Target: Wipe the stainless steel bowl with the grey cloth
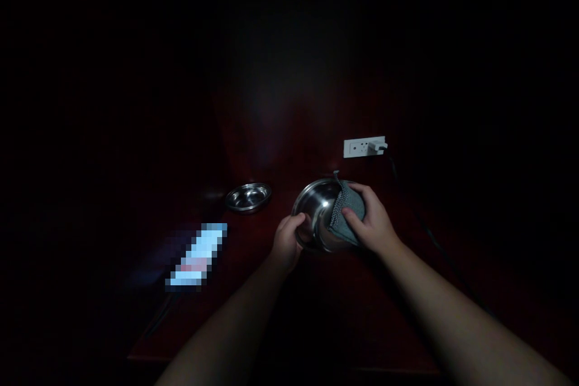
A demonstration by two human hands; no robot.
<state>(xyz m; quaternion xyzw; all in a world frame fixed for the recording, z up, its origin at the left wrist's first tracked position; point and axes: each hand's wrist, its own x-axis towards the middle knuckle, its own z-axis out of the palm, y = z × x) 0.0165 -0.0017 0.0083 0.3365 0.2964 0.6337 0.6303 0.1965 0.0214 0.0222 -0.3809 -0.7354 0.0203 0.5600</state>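
A shiny steel bowl (316, 211) is tilted toward me above a dark red table (253, 289). My left hand (287, 244) grips its near left rim, fingers curled over the edge. My right hand (373, 223) is closed on a grey cloth (346, 214), which it presses over the bowl's right rim and into the inside. A second, smaller steel bowl (248, 196) sits on the table to the left, apart from both hands.
The room is very dark. A lit phone screen (196, 256) lies on the table at the left. A white wall socket (364, 146) with a plug in it is behind the bowl, its dark cable (434, 241) running down the right side.
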